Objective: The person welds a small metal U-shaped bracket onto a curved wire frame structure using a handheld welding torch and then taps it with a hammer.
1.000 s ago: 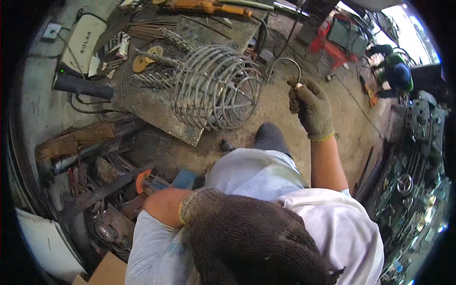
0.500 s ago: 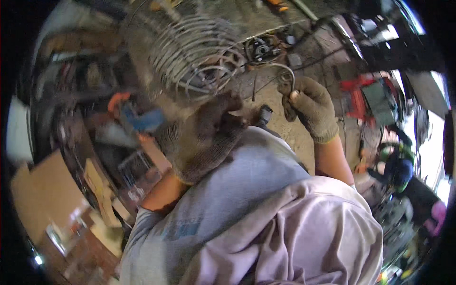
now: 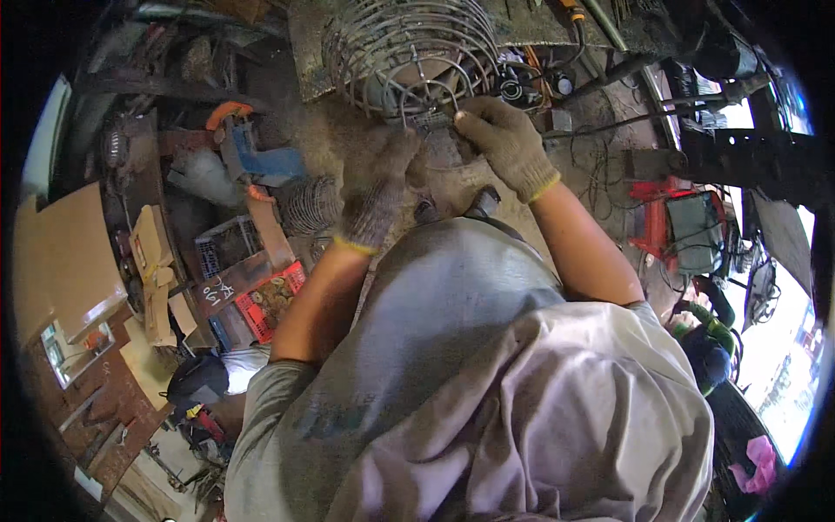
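Observation:
My two hands, in worn knit gloves, are close together in front of a round metal wire cage [image 3: 348, 65] made of bent rods. A thin metal rod bent into an arch [image 3: 403, 106] spans between them, its bend lying against the near side of the cage. My left hand [image 3: 376, 178] is closed at the rod's left end, its fingers dark and partly in shadow. At the right end, my right hand [image 3: 509, 146] pinches the rod between thumb and fingers. Whether the rod touches the cage or only overlaps it in view, I cannot tell.
A blue and orange tool [image 3: 265, 158] and a coil of wire [image 3: 310, 204] lie to the left. Further out are a red crate [image 3: 250, 317] of small parts and cardboard [image 3: 74, 261]. At right are a red-framed machine [image 3: 648, 217], loose cables and another person [image 3: 709, 352].
My right hand has brought the bent rod left to the cage. My left hand has moved up and forward and taken the rod's other end. The view has shifted, with the cage now higher.

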Demonstrator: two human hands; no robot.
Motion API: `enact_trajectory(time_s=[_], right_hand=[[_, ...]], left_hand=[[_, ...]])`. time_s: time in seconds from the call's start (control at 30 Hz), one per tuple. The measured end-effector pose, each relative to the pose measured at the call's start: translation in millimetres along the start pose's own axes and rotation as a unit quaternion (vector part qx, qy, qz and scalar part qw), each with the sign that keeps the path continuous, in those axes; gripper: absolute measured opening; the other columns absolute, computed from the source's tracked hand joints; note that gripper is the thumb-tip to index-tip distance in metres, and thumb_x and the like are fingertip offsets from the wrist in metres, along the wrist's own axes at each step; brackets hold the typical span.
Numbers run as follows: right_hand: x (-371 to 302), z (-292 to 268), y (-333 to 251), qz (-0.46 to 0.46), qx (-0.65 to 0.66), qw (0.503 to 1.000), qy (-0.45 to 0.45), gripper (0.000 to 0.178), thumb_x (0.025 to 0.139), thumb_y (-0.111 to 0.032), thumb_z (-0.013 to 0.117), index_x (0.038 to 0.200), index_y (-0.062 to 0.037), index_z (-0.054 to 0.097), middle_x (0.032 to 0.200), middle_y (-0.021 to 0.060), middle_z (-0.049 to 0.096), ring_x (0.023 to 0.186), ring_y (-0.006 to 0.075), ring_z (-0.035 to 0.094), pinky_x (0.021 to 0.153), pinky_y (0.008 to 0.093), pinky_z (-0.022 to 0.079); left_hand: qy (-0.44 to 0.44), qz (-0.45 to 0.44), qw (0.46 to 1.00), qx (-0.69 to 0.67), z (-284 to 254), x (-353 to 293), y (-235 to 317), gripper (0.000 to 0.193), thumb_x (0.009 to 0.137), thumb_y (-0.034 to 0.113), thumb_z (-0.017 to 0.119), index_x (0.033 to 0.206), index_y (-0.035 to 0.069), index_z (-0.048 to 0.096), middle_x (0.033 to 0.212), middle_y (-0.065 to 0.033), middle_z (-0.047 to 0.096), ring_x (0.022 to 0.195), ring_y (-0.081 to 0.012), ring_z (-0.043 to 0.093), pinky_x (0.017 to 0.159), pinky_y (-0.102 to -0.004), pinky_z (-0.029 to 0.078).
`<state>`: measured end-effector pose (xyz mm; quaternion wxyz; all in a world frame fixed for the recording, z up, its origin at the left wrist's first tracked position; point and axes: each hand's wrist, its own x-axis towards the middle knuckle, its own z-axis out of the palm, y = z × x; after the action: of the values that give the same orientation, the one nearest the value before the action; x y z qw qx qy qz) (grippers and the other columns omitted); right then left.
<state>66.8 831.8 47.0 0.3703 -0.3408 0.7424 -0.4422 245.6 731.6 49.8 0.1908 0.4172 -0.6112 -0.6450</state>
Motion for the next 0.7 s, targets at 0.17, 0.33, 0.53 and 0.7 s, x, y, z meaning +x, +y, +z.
enact_trajectory(time_s=[0.17,0.33,0.53,0.7], right_hand=[[-9.6,8.8,54.6,0.070,0.121,0.977,0.163,0.046,0.094,-0.041,0.061,0.114,-0.0002,0.068,0.101,0.0153,0.072,0.093,0.0224,0.067,0.085,0.0331,0.050],[-52.8,-11.5,110.2,0.159,0.163,0.960,0.162,0.038,0.099,-0.034,0.058,0.109,0.0012,0.067,0.083,0.0057,0.066,0.067,0.0124,0.060,0.061,0.0264,0.050],[-76.3,-55.6,157.0,0.226,0.149,0.949,0.162,0.031,0.097,-0.028,0.061,0.100,0.0018,0.068,0.075,0.0068,0.064,0.063,0.0129,0.059,0.056,0.0277,0.046],[-80.2,-112.2,241.5,0.237,0.125,0.954,0.132,0.031,0.096,-0.029,0.059,0.103,-0.0009,0.069,0.075,0.0054,0.064,0.065,0.0126,0.060,0.057,0.0296,0.047]], left_hand=[[-0.044,-0.040,0.994,-0.089,3.6,44.1,-56.0,0.031,0.092,0.035,0.069,0.097,0.005,0.071,0.082,-0.0046,0.069,0.074,-0.0131,0.063,0.068,-0.0265,0.050],[0.015,0.034,0.995,-0.090,11.0,43.0,-52.8,0.032,0.091,0.035,0.070,0.095,0.004,0.071,0.084,-0.0053,0.070,0.071,-0.0149,0.064,0.067,-0.0302,0.052],[0.063,-0.009,0.982,-0.177,21.2,36.6,-42.4,0.021,0.090,0.024,0.068,0.092,0.003,0.071,0.082,-0.0061,0.070,0.074,-0.0166,0.067,0.070,-0.0304,0.053],[0.112,0.010,0.976,-0.187,31.0,29.3,-40.5,0.020,0.092,0.021,0.064,0.095,0.002,0.069,0.088,-0.0080,0.070,0.077,-0.0173,0.067,0.073,-0.0308,0.054]])
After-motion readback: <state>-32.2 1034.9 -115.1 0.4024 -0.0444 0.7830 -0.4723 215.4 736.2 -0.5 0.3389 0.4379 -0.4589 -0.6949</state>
